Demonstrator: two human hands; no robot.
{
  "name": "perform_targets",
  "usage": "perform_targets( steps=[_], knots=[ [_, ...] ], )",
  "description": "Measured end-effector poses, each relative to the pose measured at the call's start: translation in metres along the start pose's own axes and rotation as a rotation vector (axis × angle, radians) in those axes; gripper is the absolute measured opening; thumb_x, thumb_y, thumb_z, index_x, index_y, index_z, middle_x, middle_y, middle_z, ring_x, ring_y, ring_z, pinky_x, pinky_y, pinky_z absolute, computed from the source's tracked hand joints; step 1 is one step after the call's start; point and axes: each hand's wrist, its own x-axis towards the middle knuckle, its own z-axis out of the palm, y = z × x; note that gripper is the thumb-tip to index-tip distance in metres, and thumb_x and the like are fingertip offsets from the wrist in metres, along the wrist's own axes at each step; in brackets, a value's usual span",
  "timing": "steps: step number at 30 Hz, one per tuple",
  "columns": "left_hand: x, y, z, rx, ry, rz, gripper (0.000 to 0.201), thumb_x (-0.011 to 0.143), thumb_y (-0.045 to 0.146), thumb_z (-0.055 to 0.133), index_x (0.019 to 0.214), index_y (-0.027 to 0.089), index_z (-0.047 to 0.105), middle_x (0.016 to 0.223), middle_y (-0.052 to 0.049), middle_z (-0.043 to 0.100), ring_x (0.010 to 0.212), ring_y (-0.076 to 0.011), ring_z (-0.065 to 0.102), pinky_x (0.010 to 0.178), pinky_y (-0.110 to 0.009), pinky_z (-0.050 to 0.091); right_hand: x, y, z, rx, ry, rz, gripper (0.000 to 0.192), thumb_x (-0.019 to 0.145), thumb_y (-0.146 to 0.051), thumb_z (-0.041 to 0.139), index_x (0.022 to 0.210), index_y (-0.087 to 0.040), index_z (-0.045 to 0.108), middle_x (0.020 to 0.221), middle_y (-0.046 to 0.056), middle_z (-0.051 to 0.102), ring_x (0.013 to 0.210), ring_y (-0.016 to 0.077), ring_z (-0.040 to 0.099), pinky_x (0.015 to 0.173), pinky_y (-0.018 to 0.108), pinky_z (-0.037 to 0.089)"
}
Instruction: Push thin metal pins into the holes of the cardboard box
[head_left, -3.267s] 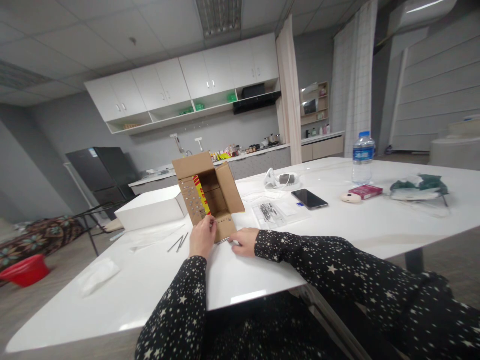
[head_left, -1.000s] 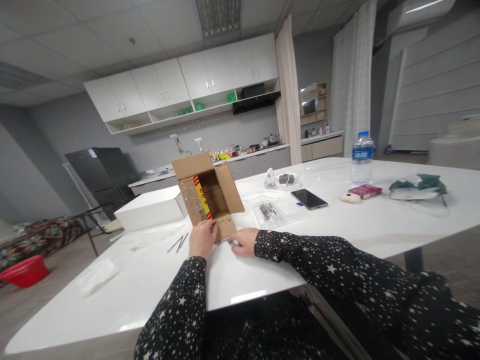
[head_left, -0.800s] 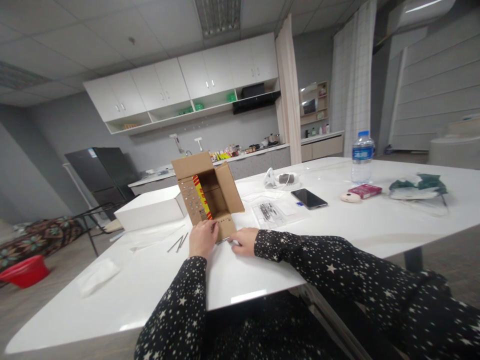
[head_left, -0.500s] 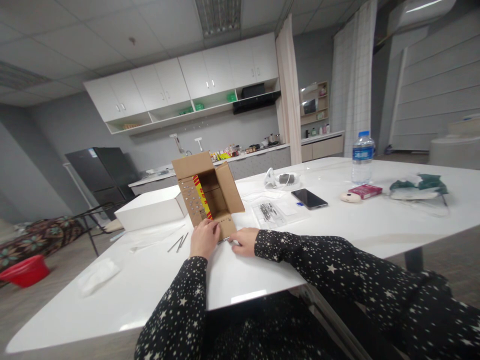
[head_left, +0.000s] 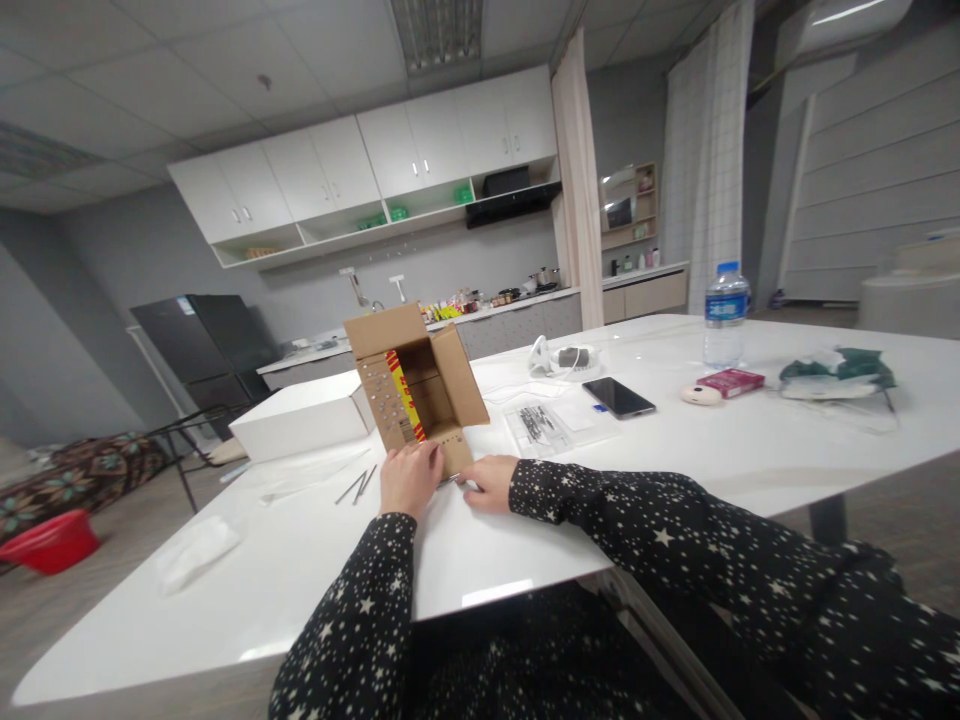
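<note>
Barely anything shifts from half a second back: only the left hand [head_left: 407, 478] creeps a touch further onto the lower flap of the cardboard box [head_left: 417, 388]. Its fingers [head_left: 430, 455] curl over that flap's edge, pinching it. The right hand [head_left: 489, 481] lies just right of the box, fingers flat on the white surface [head_left: 675, 450] over a thin metal piece, gripping nothing. That box looks light, stiff and empty, likely to slide; folded edges and corners offer the best hold.

Black long sleeves [head_left: 352, 620], small white stars all over; hands bare.
</note>
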Motion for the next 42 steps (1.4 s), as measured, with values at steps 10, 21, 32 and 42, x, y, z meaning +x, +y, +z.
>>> perform_targets(
  steps=[10, 21, 32, 42],
  knots=[
    [-0.0007, 0.0014, -0.0022, 0.052, 0.018, -0.015, 0.037, 0.088, 0.037, 0.034, 0.088, 0.021, 0.067, 0.081, -0.008, 0.071, 0.079, -0.0226, 0.064, 0.074, -0.034, 0.041, 0.0001, -0.0004, -0.0003, 0.005, -0.004, 0.001, 0.040, 0.078, -0.034, 0.044, 0.111, -0.021, 0.062, 0.098, 0.009, 0.069, 0.092, 0.0252, 0.063, 0.074, 0.032, 0.047],
    [-0.0004, 0.0030, -0.0048, 0.076, -0.008, -0.009, 0.039, 0.088, 0.038, 0.032, 0.085, 0.021, 0.068, 0.074, -0.007, 0.071, 0.072, -0.0223, 0.066, 0.073, -0.033, 0.041, -0.0006, -0.0020, -0.0038, 0.011, -0.025, 0.008, 0.040, 0.078, -0.033, 0.045, 0.112, -0.022, 0.061, 0.101, 0.009, 0.069, 0.094, 0.0246, 0.062, 0.076, 0.031, 0.046],
    [-0.0011, 0.0045, -0.0073, 0.061, -0.003, -0.040, 0.039, 0.088, 0.038, 0.034, 0.086, 0.022, 0.069, 0.073, -0.007, 0.071, 0.069, -0.0234, 0.066, 0.072, -0.034, 0.041, -0.0016, -0.0022, -0.0045, 0.007, -0.023, 0.003, 0.040, 0.078, -0.034, 0.044, 0.111, -0.021, 0.061, 0.099, 0.009, 0.069, 0.093, 0.0250, 0.063, 0.075, 0.032, 0.047],
    [-0.0012, 0.0026, -0.0022, -0.132, -0.077, 0.163, 0.024, 0.084, 0.029, 0.043, 0.084, 0.022, 0.066, 0.089, -0.005, 0.069, 0.086, -0.0203, 0.062, 0.077, -0.032, 0.042, 0.0017, 0.0022, 0.0035, -0.014, -0.002, -0.002, 0.039, 0.076, -0.034, 0.045, 0.109, -0.021, 0.063, 0.092, 0.008, 0.070, 0.088, 0.0243, 0.064, 0.072, 0.031, 0.047]
  ],
)
